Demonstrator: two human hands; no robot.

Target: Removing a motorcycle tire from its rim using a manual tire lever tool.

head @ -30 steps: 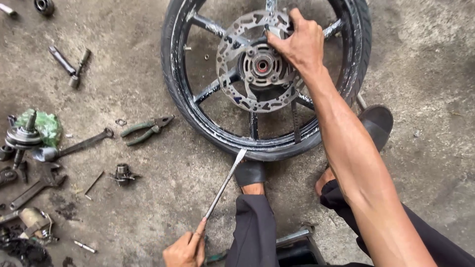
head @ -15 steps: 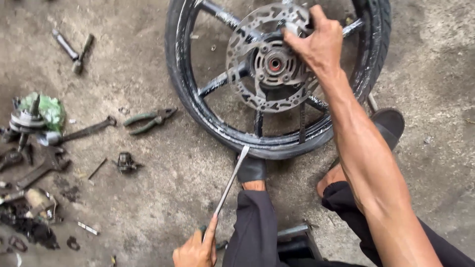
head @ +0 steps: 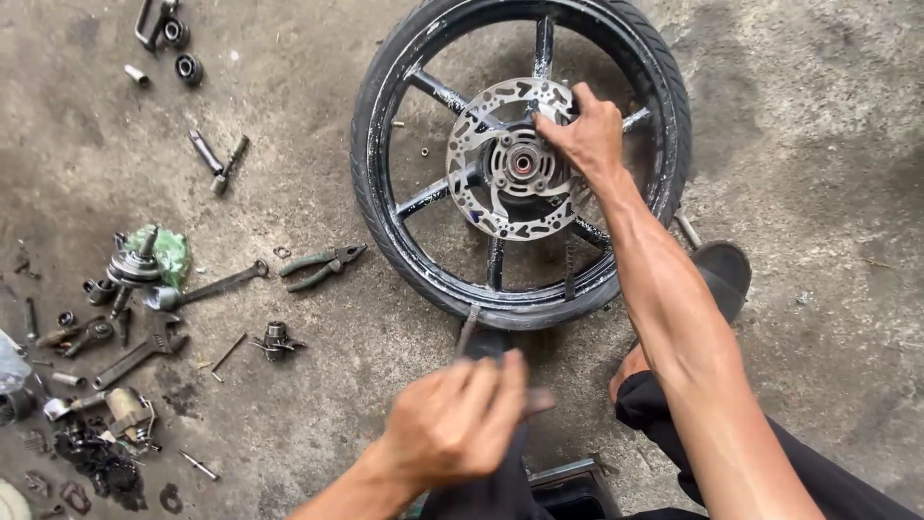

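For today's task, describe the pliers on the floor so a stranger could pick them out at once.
Start at the black wheel lying flat on the concrete. Just off the tyre's lower left edge lie the pliers, jaws pointing toward the tyre. Their two curved, spread handles set them apart from the straight grey wrench lying to their left.

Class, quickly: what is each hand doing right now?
Left hand: closed around a thin metal tool, blurred.
Right hand: fingers resting on the perforated silver brake disc, gripping nothing visible.

Bare concrete (head: 818, 173) right of wheel (head: 385, 221) open; pliers (head: 322, 267), scattered tools (head: 144, 347) crowd left.
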